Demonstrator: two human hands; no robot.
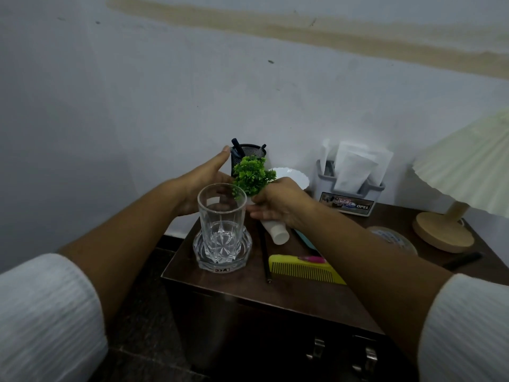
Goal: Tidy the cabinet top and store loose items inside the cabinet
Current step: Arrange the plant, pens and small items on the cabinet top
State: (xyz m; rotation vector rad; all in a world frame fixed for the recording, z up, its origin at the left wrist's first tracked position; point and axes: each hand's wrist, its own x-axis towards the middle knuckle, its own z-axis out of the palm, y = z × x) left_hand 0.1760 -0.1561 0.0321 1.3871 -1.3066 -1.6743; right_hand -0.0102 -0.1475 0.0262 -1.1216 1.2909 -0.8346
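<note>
Dim, flat indoor light, soft overall focus, wide-angle bending at edges, sleeves perhaps slightly blurred

**One head-worn wide-angle view, aimed forward and down over your own arms.**

You work from one camera only, worn on your head and sitting close above the cabinet top (303,295). That surface spreads from the centre of the frame out toward 3 and 4 o'clock, with its front face dropping away at 5 o'clock. The wall (165,92) fills the upper half, from 9 round to 3 o'clock. Your left hand (203,183) reaches in from 8 o'clock and your right hand (281,205) from 4 o'clock, meeting at the small plant (252,172) at dead centre.
</note>
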